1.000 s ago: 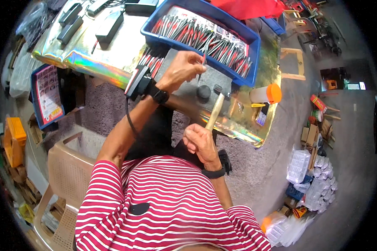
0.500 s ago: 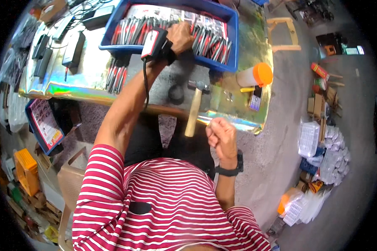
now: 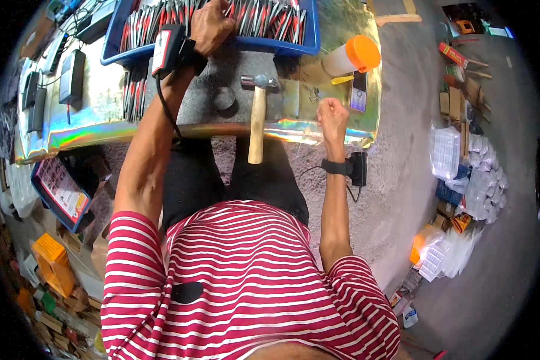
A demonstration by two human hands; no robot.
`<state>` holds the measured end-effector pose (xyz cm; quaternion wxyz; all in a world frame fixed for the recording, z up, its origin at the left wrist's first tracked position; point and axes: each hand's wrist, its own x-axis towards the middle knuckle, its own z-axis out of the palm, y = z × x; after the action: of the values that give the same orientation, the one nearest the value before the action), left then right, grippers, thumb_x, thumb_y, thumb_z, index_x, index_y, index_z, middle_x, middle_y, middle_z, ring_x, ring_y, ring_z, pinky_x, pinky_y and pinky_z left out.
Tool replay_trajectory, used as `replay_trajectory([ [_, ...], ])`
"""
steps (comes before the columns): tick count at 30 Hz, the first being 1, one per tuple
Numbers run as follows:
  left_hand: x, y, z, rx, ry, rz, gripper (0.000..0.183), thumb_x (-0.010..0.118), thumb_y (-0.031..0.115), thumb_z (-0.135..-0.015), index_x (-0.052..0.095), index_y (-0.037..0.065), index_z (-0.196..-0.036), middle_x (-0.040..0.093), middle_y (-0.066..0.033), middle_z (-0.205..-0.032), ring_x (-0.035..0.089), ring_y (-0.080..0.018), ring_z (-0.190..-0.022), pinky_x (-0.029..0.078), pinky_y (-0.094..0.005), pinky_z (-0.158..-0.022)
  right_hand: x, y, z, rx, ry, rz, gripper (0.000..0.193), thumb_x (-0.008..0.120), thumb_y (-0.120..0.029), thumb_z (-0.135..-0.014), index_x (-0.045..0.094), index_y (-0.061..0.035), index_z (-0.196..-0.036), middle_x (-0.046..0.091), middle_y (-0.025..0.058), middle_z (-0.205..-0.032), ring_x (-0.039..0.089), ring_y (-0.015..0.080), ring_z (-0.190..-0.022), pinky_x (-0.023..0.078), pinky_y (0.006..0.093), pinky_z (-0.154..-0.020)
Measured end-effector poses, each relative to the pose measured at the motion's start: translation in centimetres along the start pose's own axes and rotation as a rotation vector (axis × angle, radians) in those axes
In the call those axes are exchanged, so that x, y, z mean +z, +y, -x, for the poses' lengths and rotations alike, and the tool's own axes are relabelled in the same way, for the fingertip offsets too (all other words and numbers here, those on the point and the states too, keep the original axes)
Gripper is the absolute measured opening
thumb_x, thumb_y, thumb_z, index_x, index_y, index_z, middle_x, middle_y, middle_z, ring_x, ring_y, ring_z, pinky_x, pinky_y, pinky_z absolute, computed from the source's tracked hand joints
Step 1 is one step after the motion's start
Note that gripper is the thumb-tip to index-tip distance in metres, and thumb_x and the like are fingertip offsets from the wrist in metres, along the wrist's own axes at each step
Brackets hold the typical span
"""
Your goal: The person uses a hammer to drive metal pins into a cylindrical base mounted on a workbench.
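Right hand (image 3: 333, 115) advanced; hammer (image 3: 258, 109) lies fore-and-aft, handle (image 3: 256, 133) toward striped shirt (image 3: 246, 270).

1. Cannot make out the fingertips of the left hand (image 3: 210, 29), up against the top edge, nor anything in their grip.
2. Cannot follow the blue bin (image 3: 282, 48) around the left hand to its far side, cut off by the top edge.
3. Cannot tell the exact kind of the slim tools (image 3: 264, 23) just right of the left hand; too small.
4. Cannot look into the curled right hand (image 3: 333, 116), palm hidden.
5. Cannot name the tiny bits (image 3: 314, 94) just left of the right hand.
6. Cannot see all of the wooden frame (image 3: 396, 18) well beyond the right hand, cut off at the top.
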<state>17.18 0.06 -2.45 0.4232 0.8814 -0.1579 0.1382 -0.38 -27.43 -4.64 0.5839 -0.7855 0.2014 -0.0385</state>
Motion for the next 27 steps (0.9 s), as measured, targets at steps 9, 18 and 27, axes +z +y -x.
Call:
replay_trajectory([
  [9, -6.7, 4.3, 8.1, -0.144, 0.282, 0.411, 0.023, 0.055, 0.008, -0.078, 0.054, 0.000, -0.099, 0.059, -0.0075, -0.082, 0.057, -0.0118, -0.069, 0.048, -0.0220, -0.057, 1.9, 1.3, -0.5, -0.284, 0.092, 0.352, 0.010, 0.049, -0.009, -0.073, 0.052, 0.0000, -0.074, 0.052, 0.0102, -0.061, 0.052, 0.0197, -0.057, 0.041, 0.0311, -0.055],
  [18, -11.8, 3.2, 17.1, -0.468, 0.411, 0.574, 0.020, 0.056, 0.006, -0.077, 0.053, -0.002, -0.095, 0.056, -0.0055, -0.076, 0.052, -0.0100, -0.062, 0.042, -0.0200, -0.053, 1.8, 1.5, -0.9, -0.410, 0.103, 0.594, 0.009, 0.048, -0.009, -0.072, 0.049, -0.0003, -0.073, 0.052, 0.0177, -0.069, 0.052, 0.0335, -0.068, 0.040, 0.0404, -0.062],
  [27, -12.8, 2.8, 20.8, -0.526, 0.494, 0.624, 0.021, 0.057, 0.004, -0.075, 0.053, -0.002, -0.095, 0.056, -0.0060, -0.077, 0.054, -0.0101, -0.062, 0.043, -0.0193, -0.052, 2.3, 1.0, -0.8, -0.468, 0.044, 0.696, 0.009, 0.047, -0.009, -0.074, 0.048, -0.0009, -0.078, 0.052, 0.0193, -0.072, 0.051, 0.0365, -0.065, 0.040, 0.0449, -0.059],
])
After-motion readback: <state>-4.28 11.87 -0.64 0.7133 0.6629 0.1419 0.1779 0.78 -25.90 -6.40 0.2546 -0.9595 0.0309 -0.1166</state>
